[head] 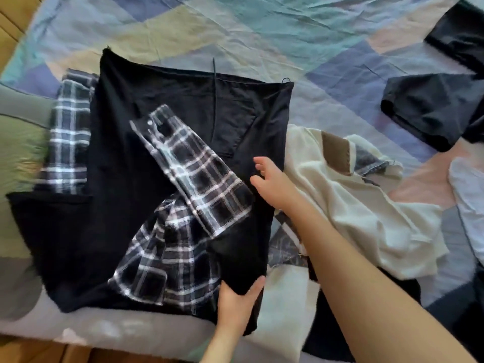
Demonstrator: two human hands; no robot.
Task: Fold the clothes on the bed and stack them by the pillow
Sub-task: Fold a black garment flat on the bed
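Observation:
A large black garment (125, 158) lies spread flat across the bed. A black-and-white plaid shirt (188, 195) lies crumpled on top of it, and more plaid fabric (68, 132) shows from under its left edge. My left hand (237, 302) grips the black garment's near right corner, thumb on top. My right hand (275, 184) hovers with fingers apart over the garment's right edge and holds nothing. A cream sweater (353, 210) with a brown patch lies rumpled just to the right.
Dark folded clothes (429, 108) lie at the far right, with another black piece (461, 32) in the top right corner. A pale blue garment (468, 195) sits at the right edge. The patchwork bedspread (235, 30) stretches beyond. The bed's near edge (104, 334) meets wooden floor.

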